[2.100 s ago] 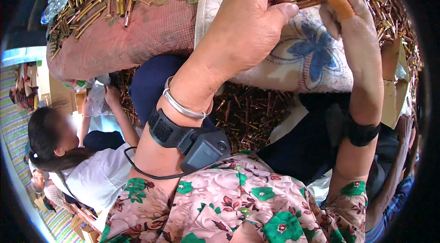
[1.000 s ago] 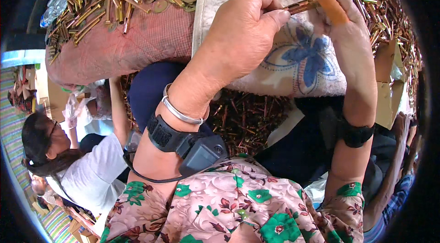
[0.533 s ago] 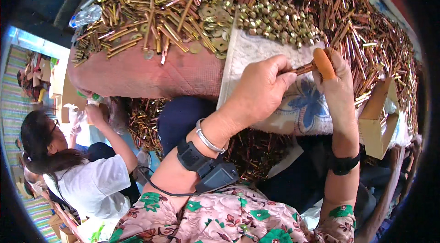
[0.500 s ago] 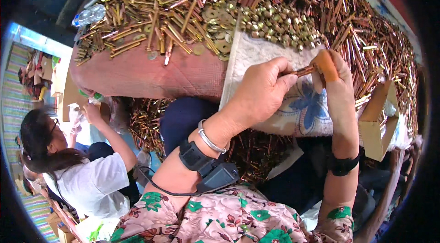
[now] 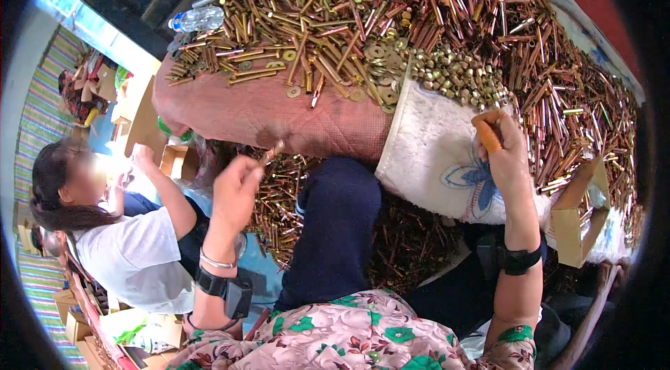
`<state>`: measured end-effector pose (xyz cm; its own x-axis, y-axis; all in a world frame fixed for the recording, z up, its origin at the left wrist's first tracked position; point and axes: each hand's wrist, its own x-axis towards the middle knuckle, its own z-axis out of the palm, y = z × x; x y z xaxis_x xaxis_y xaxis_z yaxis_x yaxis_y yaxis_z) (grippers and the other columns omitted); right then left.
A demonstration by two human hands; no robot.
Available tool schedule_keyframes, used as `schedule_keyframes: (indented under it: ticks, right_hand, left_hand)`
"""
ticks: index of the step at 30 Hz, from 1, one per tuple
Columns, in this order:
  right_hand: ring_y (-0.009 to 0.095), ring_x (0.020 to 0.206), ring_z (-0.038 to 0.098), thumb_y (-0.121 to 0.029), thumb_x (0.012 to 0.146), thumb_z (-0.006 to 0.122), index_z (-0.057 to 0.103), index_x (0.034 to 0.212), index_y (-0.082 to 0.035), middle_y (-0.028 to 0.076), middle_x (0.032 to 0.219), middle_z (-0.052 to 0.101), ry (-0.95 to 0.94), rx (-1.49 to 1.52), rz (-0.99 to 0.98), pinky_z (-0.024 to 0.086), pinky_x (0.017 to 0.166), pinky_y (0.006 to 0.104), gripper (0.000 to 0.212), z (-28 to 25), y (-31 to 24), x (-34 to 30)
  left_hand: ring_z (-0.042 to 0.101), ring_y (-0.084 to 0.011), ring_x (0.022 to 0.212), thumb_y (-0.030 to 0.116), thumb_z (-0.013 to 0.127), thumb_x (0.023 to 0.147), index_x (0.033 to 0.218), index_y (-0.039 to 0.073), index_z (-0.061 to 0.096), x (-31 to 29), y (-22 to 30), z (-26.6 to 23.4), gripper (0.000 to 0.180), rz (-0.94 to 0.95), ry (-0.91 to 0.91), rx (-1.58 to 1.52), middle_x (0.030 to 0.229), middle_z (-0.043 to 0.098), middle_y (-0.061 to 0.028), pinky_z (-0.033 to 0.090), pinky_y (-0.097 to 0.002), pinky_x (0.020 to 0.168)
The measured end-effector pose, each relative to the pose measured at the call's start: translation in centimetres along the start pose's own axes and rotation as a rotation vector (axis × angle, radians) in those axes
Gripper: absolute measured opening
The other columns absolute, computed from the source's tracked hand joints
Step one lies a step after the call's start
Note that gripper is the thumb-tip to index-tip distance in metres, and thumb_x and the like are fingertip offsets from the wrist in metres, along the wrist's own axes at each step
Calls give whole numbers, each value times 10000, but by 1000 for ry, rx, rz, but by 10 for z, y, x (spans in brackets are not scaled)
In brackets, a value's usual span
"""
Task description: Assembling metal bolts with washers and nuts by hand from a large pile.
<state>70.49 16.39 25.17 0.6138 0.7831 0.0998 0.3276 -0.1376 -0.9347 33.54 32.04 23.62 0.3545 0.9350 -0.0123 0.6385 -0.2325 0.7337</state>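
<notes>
My left hand pinches a short brass-coloured bolt, blurred by motion, off the near edge of the pink-covered work surface. Over the white towel with its blue flower is my right hand, an orange finger cover on one finger. Its fingers are curled together, and what they hold, if anything, is hidden. Just beyond that hand lies a heap of small nuts. Flat washers sit left of the nuts, and loose bolts spread across the pink cover.
Many coppery metal rods are heaped at the far side and right. A cardboard box stands at the right edge. More metal pieces lie below the surface. A plastic bottle rests far left. Another person sits at my left.
My left hand has moved left and away from the right hand, carrying the bolt. My right hand has shifted slightly lower, staying near the nuts. The view has turned somewhat to the left.
</notes>
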Motion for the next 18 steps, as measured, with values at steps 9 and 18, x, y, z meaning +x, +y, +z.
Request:
schedule_keyframes:
  ticks: [9, 18]
  right_hand:
    - [114, 639, 509, -60, 840, 574, 562, 899, 5, 53, 721, 555, 15, -165, -24, 418, 587, 250, 89, 11, 6, -2]
    - [90, 616, 469, -59, 850, 567, 562, 903, -12, 15, 698, 528, 9, -222, -187, 396, 561, 234, 72, 19, 10, -1]
  left_hand:
    - [549, -342, 901, 34, 552, 789, 1009, 1, 554, 21, 30, 52, 222, 395, 265, 127, 946, 565, -175, 443, -390, 803]
    - [518, -359, 931, 9, 538, 744, 937, 35, 584, 97, 97, 91, 200, 691, 135, 438, 1021, 508, -165, 433, -421, 807]
